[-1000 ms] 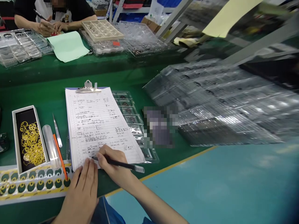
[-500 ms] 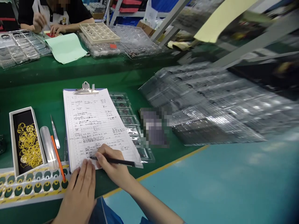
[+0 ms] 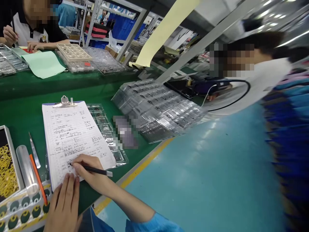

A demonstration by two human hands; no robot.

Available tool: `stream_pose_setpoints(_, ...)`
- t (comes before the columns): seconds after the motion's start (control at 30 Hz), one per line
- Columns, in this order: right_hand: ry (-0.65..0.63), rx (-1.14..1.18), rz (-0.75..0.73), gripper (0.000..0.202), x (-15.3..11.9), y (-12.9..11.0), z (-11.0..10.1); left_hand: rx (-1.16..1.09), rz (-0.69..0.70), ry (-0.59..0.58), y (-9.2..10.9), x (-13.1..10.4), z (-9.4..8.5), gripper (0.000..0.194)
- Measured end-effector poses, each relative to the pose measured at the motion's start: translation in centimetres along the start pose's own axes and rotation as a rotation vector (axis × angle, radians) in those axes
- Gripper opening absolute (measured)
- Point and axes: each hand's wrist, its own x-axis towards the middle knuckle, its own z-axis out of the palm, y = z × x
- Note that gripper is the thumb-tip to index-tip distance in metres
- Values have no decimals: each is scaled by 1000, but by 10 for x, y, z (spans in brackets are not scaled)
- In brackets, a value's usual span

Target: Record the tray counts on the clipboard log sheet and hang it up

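A pen (image 3: 98, 170) is pinched in my right hand (image 3: 90, 167), its tip near the lower rows of handwriting on a lined sheet (image 3: 72, 135). The sheet is held by the metal clip (image 3: 64, 101) of a clipboard. My left hand (image 3: 64, 199) lies flat with fingers stretched over the sheet's lower edge, close beside the right one. Under the clipboard's right side, a clear plastic tray (image 3: 102, 125) with small parts in its pockets sticks out. Left of the clipboard lie tweezers (image 3: 35, 151), an orange stick-like tool (image 3: 38, 180) and a clear plastic tube (image 3: 26, 169).
A box of yellow rings (image 3: 7, 164) and a strip with round holes (image 3: 24, 212) sit at left. Stacked clear trays (image 3: 159, 109) stand by the table's right edge, near a blurred-out dark slab (image 3: 126, 132). One person sits across; another (image 3: 256, 74) is at far right.
The view has swung to the right, so the table things appear farther left and a person at far right has come into view. My right hand still holds the pen on the sheet.
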Motion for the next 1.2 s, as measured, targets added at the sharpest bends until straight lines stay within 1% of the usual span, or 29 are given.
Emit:
stream_pose_setpoints(0.13,27,-67,-18,22,-1,1,-1,10,-5,-5,1,0,-2,67)
stream_pose_setpoints(0.23,31,-82,-1,23,-3,2,-1,14,5,-38,2,-1,-2,68)
stream_pose_setpoints(0.37,24,-113,29,27,-7,4,-2,59,22,-84,5,0,-5,87)
stream_pose_setpoints(0.47,24,-170,-35,30,-7,5,-3,94,23,-93,7,3,-9,96)
stream_pose_setpoints(0.6,-6,-199,-115,32,-8,5,-5,111,11,-99,9,7,-13,93)
stream_pose_setpoints(0.73,-11,-216,-152,31,-8,4,-4,106,1,-57,12,8,-14,97)
stream_pose_setpoints(0.8,0,-234,-163,30,-7,3,-3,108,11,-50,12,8,-14,93)
stream_pose_setpoints(0.83,5,-250,-165,29,-7,3,-3,109,18,-53,11,8,-14,87)
stream_pose_setpoints(0.93,12,-286,-174,27,-6,1,-2,113,26,-63,11,8,-16,60)
stream_pose_setpoints(1.0,11,-290,-183,27,-6,0,-2,107,17,-59,11,9,-17,49)
stream_pose_setpoints(1.07,4,-285,-184,26,-6,0,-3,98,8,-53,11,10,-18,46)
stream_pose_setpoints(1.2,12,-271,-175,28,-8,4,-3,106,7,-58,12,10,-17,47)
